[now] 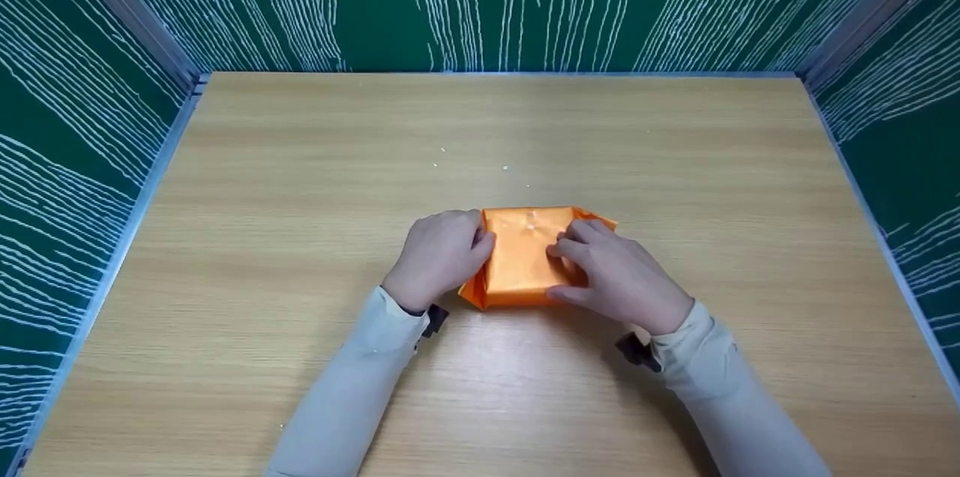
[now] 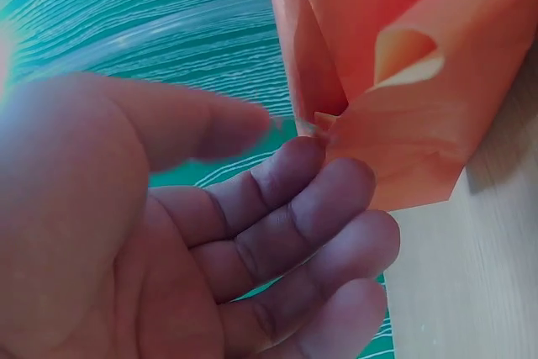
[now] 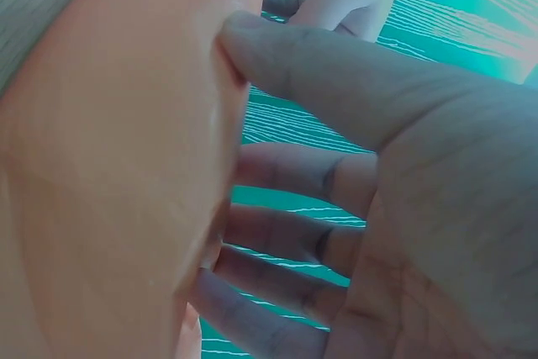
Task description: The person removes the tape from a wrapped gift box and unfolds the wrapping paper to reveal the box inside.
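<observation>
A box-shaped package (image 1: 521, 256) wrapped in shiny orange paper lies in front of me, with folded paper flaps (image 1: 474, 291) sticking out at its ends. My left hand (image 1: 441, 252) is at its left end. In the left wrist view, the left fingers (image 2: 315, 208) are loosely bent beside the end flap (image 2: 403, 157), thumb apart from them. A small clear bit, like tape, shows near the thumb tip. My right hand (image 1: 619, 267) holds the package's right part, thumb at the near edge and bent fingers over the top. Paper curls open at the end (image 2: 408, 56).
The wooden table (image 1: 315, 139) has a few tiny white specks (image 1: 505, 168) beyond the package. Green panels with white streaks (image 1: 375, 4) stand at the back and both sides. Dark wrist camera mounts (image 1: 637, 351) sit at both sleeves.
</observation>
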`<state>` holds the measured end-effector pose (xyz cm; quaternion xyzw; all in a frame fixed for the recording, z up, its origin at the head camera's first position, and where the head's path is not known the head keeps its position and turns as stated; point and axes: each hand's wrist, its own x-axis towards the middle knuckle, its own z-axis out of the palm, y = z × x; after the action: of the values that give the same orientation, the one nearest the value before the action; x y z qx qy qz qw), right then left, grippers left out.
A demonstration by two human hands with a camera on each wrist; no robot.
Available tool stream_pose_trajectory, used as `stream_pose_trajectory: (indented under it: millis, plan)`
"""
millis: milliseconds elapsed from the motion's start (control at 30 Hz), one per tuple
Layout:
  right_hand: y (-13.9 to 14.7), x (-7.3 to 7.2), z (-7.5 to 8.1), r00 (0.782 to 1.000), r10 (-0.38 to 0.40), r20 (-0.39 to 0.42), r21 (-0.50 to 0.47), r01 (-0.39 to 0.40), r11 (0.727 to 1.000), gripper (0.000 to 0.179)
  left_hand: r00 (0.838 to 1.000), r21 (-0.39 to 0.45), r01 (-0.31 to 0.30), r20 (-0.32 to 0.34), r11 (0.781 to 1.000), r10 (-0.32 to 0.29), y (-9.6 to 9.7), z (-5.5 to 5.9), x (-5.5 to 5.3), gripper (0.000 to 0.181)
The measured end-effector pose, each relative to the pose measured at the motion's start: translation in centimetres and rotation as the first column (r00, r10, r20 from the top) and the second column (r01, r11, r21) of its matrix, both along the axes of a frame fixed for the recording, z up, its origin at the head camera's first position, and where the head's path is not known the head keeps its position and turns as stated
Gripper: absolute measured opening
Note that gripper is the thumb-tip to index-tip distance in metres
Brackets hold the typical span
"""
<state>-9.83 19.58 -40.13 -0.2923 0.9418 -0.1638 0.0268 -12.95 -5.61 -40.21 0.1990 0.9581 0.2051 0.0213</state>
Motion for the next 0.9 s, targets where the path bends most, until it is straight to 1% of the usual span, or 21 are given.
stream_pose_trajectory:
  millis: [133,233,367,500,533,667,733,900]
  plan:
    - [-0.06,0.02,0.02,1.0,-0.005,0.012,0.007,0.005,1.0,0.048,0.997,0.006,-0.023,0.071,1.0,0.023,0.01,0.06,0.07,0.041]
    - [-0.09,0.04,0.08,1.0,-0.009,0.021,0.01,0.009,1.0,0.049,0.995,0.003,-0.029,0.099,1.0,0.029,-0.01,0.09,0.12,0.041]
    - [-0.04,0.02,0.06,1.0,-0.011,0.025,0.007,0.011,1.0,0.05,0.994,0.016,-0.002,0.112,1.0,0.001,0.01,0.04,0.08,0.033]
    - [-0.04,0.1,-0.01,1.0,-0.003,0.016,0.001,0.003,1.0,0.048,0.992,0.036,0.036,0.118,0.999,-0.04,-0.22,0.1,0.01,0.017]
    - [-0.05,0.12,-0.02,1.0,0.001,0.012,0.001,-0.001,1.0,0.048,0.992,0.035,0.044,0.119,0.998,-0.048,-0.34,0.09,0.01,0.016]
    - [-0.08,0.15,0.01,1.0,0.008,0.004,0.005,-0.008,1.0,0.046,0.989,0.004,0.061,0.132,0.998,-0.061,-0.67,0.2,-0.06,0.029]
    - [-0.08,0.13,0.04,1.0,0.001,0.006,0.005,-0.001,1.0,0.047,0.988,0.006,0.062,0.139,0.998,-0.063,-0.73,0.26,-0.13,0.026]
    - [-0.06,0.09,0.02,1.0,-0.008,0.018,0.009,0.008,1.0,0.048,0.989,0.026,0.065,0.135,0.998,-0.068,-0.8,0.37,-0.21,0.011]
